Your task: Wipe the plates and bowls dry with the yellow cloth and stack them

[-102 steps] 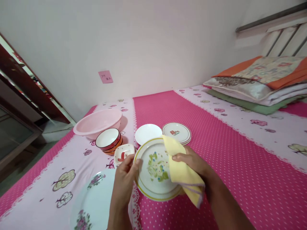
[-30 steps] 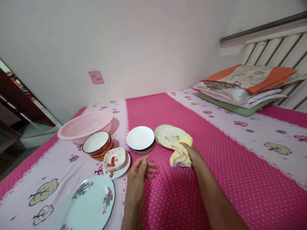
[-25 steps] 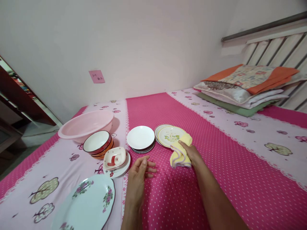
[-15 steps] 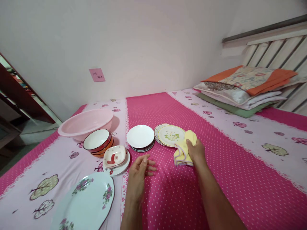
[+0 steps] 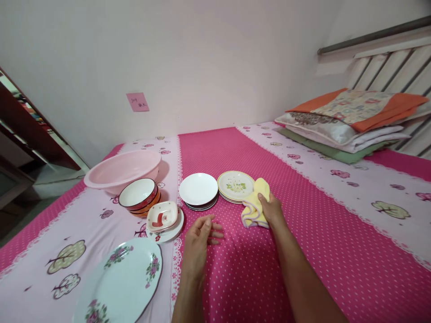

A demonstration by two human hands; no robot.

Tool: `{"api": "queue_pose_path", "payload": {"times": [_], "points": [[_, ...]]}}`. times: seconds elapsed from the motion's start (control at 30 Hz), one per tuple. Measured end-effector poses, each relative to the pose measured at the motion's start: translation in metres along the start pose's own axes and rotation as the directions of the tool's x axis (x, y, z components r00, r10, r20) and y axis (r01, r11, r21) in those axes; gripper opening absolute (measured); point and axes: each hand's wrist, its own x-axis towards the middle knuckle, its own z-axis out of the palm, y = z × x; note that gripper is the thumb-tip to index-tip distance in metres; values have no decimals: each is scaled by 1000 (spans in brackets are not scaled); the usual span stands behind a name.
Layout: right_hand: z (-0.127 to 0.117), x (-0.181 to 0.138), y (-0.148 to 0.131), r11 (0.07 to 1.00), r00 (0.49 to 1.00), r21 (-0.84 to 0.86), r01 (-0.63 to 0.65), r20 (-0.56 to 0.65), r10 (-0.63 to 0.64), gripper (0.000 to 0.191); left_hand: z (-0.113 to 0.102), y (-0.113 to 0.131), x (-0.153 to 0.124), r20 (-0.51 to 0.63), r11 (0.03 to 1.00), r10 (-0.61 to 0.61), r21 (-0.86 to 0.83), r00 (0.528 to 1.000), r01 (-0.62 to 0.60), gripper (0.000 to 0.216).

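My right hand (image 5: 272, 210) grips a folded yellow cloth (image 5: 254, 211) with a purple edge. The cloth covers the right rim of a stack of cream plates (image 5: 234, 185) with a green flower print. My left hand (image 5: 202, 235) holds nothing, its fingers apart, just in front of a stack topped by a white plate (image 5: 198, 189). Left of that hand, a square bowl (image 5: 162, 216) with a red print rests on a small white plate (image 5: 177, 229). A large oval platter (image 5: 124, 278) with purple flowers lies at the near left.
Behind the square bowl stand several stacked bowls (image 5: 138, 197), and beyond them a pink basin (image 5: 123, 170). Cushions and folded bedding (image 5: 350, 116) are piled at the far right by a slatted headboard (image 5: 397, 72). Everything lies on a pink bedspread (image 5: 215, 148) against a wall.
My right hand and the cloth have shifted slightly left. The cream plates now sit in a neater stack, the top one moved left over those below. My left hand stays nearly in place.
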Motion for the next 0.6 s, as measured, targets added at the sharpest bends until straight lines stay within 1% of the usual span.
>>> {"api": "queue_pose_path", "payload": {"times": [0.03, 0.1, 0.17, 0.23, 0.3, 0.33, 0.37, 0.43, 0.47, 0.5, 0.53, 0.6], "points": [[-2, 0, -2, 1000, 1000, 4, 10, -17, -10, 52, 0, 0, 0, -8, 1000, 1, 1, 1000, -1, 57], [-7, -2, -9, 999, 995, 7, 34, -89, -33, 53, 2, 4, -1, -10, 1000, -5, 6, 1000, 5, 58], [-16, -5, -18, 998, 983, 8, 58, -177, -55, 55, 3, 8, -3, 2, 1000, -20, 14, 1000, 19, 61], [-25, -9, -30, 996, 968, 26, 87, -238, -78, 56, 4, 11, -4, 16, 999, -35, 19, 999, 35, 64], [-34, -13, -40, 993, 960, 28, 114, -261, -102, 55, 5, 12, -6, 12, 999, -37, 16, 999, 37, 65], [-36, -15, -44, 992, 960, 6, 125, -252, -120, 54, 6, 11, -6, 12, 999, -37, 16, 999, 37, 65], [-38, -17, -47, 990, 964, -35, 135, -228, -139, 53, 6, 11, -6, 16, 999, -37, 16, 999, 37, 66], [-36, -22, -50, 970, 973, -171, 172, -122, -194, 49, 7, 8, -6, 25, 999, -36, 17, 999, 36, 65], [-33, -26, -50, 946, 971, -244, 215, -50, -234, 46, 6, 7, -6, 31, 999, -39, 18, 999, 38, 65], [-28, -29, -50, 910, 958, -306, 281, 32, -286, 44, 6, 5, -5, 30, 999, -38, 16, 999, 37, 65], [-22, -33, -49, 862, 931, -353, 365, 122, -344, 43, 6, 3, -4, 25, 999, -36, 13, 999, 36, 65], [-9, -41, -48, 738, 839, -402, 542, 308, -448, 48, 4, 0, -3, 16, 999, -33, 6, 999, 33, 64]]}}
